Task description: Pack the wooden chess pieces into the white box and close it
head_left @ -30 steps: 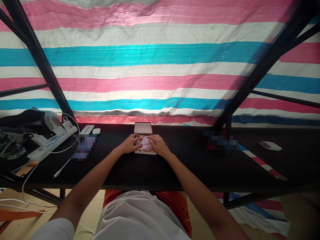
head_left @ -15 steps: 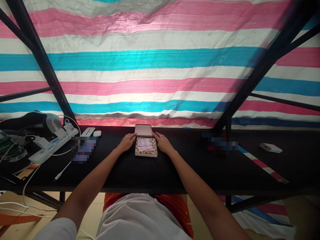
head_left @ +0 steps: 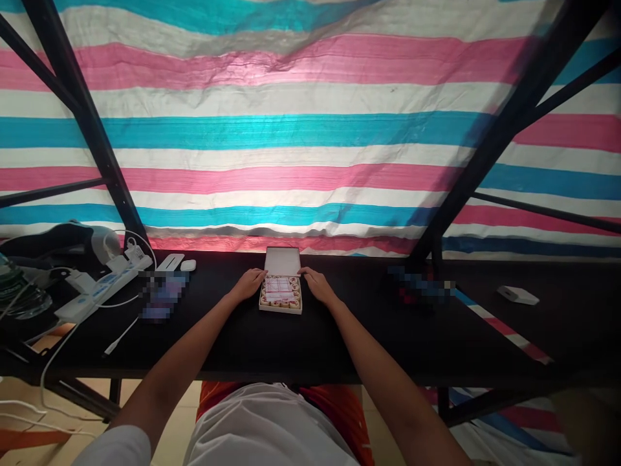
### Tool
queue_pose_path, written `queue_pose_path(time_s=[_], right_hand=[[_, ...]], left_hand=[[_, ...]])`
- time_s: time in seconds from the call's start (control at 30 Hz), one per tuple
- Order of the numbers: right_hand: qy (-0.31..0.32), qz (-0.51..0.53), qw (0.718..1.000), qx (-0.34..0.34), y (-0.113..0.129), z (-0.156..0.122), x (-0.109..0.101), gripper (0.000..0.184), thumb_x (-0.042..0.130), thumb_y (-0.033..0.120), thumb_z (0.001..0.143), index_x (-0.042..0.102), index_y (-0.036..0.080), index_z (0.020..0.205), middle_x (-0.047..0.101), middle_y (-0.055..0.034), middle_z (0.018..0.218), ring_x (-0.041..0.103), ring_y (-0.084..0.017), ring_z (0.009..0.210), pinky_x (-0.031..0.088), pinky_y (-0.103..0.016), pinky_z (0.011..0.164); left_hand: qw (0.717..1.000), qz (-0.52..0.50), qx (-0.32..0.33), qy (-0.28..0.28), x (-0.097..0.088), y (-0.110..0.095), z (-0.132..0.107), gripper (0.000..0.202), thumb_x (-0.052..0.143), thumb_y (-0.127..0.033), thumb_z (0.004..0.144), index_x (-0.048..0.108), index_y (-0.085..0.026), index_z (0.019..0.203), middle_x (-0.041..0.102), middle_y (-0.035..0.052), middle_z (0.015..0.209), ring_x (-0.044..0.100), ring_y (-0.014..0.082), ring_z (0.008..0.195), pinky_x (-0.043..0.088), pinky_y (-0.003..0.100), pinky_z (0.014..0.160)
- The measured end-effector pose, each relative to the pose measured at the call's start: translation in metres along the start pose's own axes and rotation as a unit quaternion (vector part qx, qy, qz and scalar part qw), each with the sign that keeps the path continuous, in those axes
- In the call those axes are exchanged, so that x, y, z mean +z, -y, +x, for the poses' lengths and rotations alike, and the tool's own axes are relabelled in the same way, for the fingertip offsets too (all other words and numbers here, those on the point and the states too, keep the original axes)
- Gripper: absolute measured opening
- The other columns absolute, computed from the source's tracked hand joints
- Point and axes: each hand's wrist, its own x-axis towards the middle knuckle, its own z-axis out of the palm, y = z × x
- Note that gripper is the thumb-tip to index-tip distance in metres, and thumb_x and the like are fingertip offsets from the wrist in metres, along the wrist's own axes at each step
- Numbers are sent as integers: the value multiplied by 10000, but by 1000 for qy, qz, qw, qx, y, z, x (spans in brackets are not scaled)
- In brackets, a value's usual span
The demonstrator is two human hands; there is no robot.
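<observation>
A small white cardboard box stands on the black table with its lid raised at the back. In it sit several round wooden pieces with red marks, apparently Chinese chess pieces. A folded sheet printed with red lines covers most of them. My left hand has bent fingers at the lid's near left corner. On the opposite corner, the fingers of my right hand grip the lid's edge. The undersides of both hands are hidden.
At the left are a power strip with plugs and cables, a plastic bottle, a blurred phone-like object and a white case. A small white box lies right. Black metal posts and a striped tarp stand behind.
The view has tilted up slightly. The lid shows more of its inner face, and both hands have come to the lid's near corners, close to the box.
</observation>
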Motion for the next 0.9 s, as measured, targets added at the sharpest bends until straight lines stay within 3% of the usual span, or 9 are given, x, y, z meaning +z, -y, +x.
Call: queue_pose_path(time_s=[0.1,0.17,0.3,0.37,0.47,0.53,0.63,0.73,0.9], right_hand=[[-48,86,995,-1,-1,-1,4,246,411,362,845,610,218,855,600,-46,1199,588,-201,1017,415,-367,933],[-73,121,990,2,0,-1,9,211,514,375,792,568,212,916,593,-69,1201,625,-195,918,463,-376,865],[-134,146,980,2,-1,0,15,444,612,306,714,452,211,1117,607,-80,1112,636,-180,823,511,-368,768],[-144,110,983,-15,-2,1,16,409,588,254,718,483,207,1111,618,-72,1050,625,-185,841,509,-367,779],[-131,21,989,-60,-3,2,15,240,496,181,758,595,201,977,627,-68,993,605,-196,906,482,-366,844],[-112,-18,990,-83,-5,4,14,266,452,143,775,628,199,967,628,-70,1010,599,-197,940,468,-357,875],[-80,-49,991,-98,-9,5,14,401,442,78,753,623,206,1087,608,-76,1119,584,-198,1005,455,-351,907],[-36,-57,993,-98,-14,5,15,485,451,36,720,629,228,1128,589,-71,1190,553,-210,1082,428,-366,954],[-27,-19,996,-88,-12,-1,13,436,353,50,787,674,224,1026,621,-61,1126,577,-178,1037,432,-356,945]], left_hand=[[999,-51,-2,-17,-2,-3,-5,496,261,-392,917,671,-149,1054,623,73,1161,570,189,1060,396,258,951],[993,-108,-8,-42,-4,-4,-6,481,273,-387,909,676,-146,1012,626,75,1148,566,190,1070,399,268,954],[981,-186,-17,-58,-8,-8,-8,433,320,-429,895,657,-164,958,661,64,1041,594,199,998,444,295,891],[976,-210,-18,-60,-9,-12,-10,412,353,-461,889,608,-182,1053,664,50,1022,610,196,959,456,307,867],[970,-237,-12,-58,-9,-16,-13,474,376,-492,885,478,-225,1263,646,42,1097,597,202,1014,442,322,893],[968,-246,-3,-48,-8,-17,-14,500,371,-512,885,462,-249,1300,616,39,1178,558,215,1096,422,326,927],[957,-289,-5,-17,-5,-14,-11,527,308,-548,894,562,-209,1209,600,57,1211,539,232,1120,412,340,946],[944,-329,-30,15,-4,-12,-8,607,223,-565,902,624,-142,1072,646,93,1086,588,231,1019,436,355,909],[984,-176,17,-26,-6,-15,-11,344,466,-480,836,603,-182,942,587,51,973,573,198,909,457,313,823]])
